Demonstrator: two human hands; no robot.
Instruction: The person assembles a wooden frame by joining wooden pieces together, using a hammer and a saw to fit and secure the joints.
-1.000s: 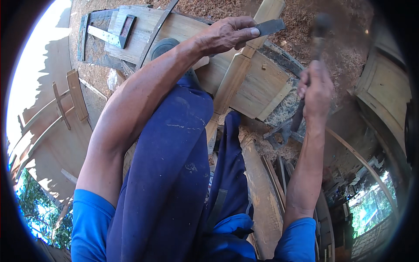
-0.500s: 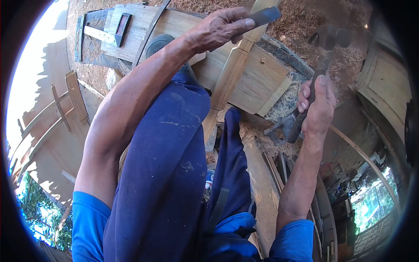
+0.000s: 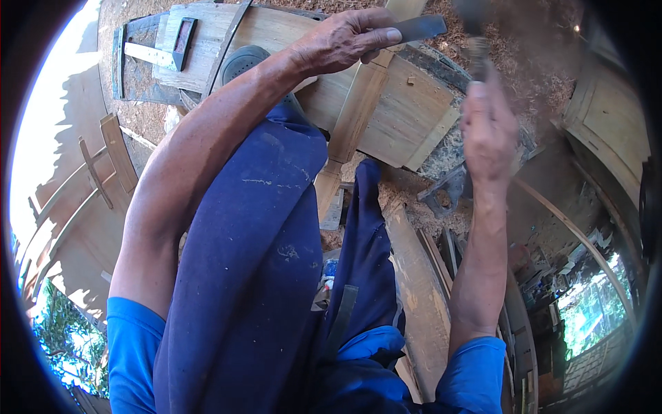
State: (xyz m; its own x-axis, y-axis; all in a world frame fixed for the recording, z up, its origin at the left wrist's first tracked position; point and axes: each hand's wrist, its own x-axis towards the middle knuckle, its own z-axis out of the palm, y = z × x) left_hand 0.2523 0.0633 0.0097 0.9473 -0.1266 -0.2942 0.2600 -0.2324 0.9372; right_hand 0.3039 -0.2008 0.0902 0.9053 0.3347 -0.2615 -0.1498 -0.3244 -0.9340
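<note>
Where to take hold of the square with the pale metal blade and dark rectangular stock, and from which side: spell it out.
Likely best: the dark rectangular stock of the pale-bladed square, taken from above across its long edges. Nothing covers the stock, and its straight sides should hold better than the flat blade. The dark curved strip makes the picture's right a tighter approach.

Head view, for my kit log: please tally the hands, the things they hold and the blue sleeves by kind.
Left hand and right hand: 2
Dark flat piece, left-held: 1
Blurred hammer-like tool, right-held: 1
Blue sleeves: 2
Total: 6
</note>
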